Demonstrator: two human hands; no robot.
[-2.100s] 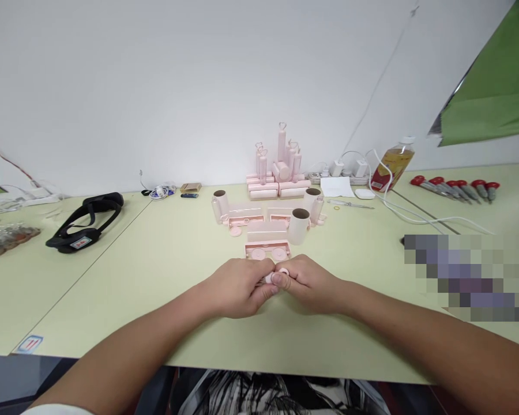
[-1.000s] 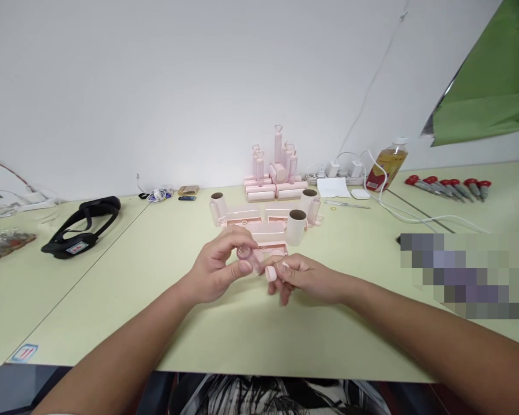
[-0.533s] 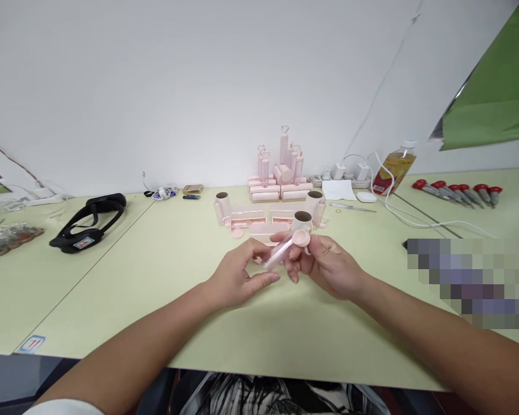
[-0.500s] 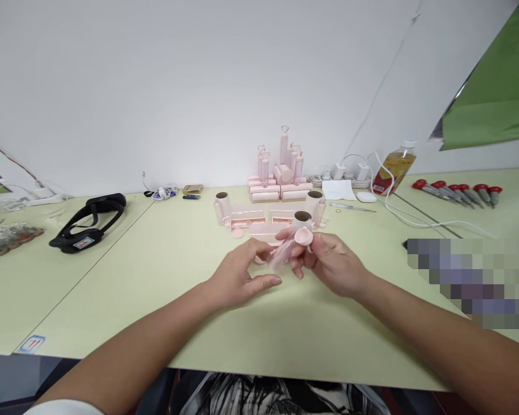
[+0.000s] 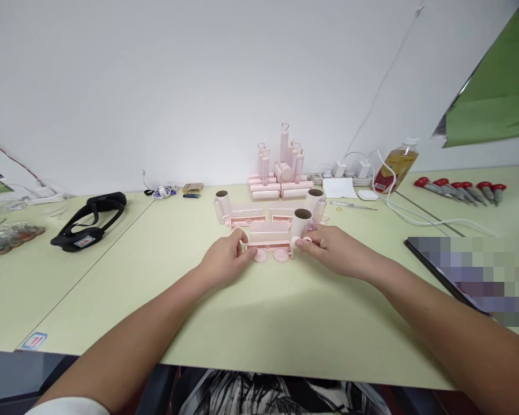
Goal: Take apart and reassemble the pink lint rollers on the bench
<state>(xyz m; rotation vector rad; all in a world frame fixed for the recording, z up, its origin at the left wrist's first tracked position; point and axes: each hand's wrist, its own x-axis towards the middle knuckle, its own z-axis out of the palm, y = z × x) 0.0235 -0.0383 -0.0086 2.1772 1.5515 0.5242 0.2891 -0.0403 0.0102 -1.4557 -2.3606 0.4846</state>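
Note:
Several pink lint roller parts lie in front of me. My left hand is at the left end of a pink open case half, thumb and index finger apart, the thumb close to a round pink disc. A second disc lies beside it. My right hand is closed on a pink handle piece, whose round end shows at the fingertips; the fingers hide much of it. Just behind stands a white paper roll with a brown core. A clear-pink curved cover lies behind the case half.
More rolls and case parts stand farther back. Pink lint rollers and cases are stacked by the wall. At right are a bottle, white cables, red-handled tools and a tablet; a black headset lies left.
My right hand has lowered the pink handle piece to beside the front roll. My left hand has moved left, away from it, to the case half's end.

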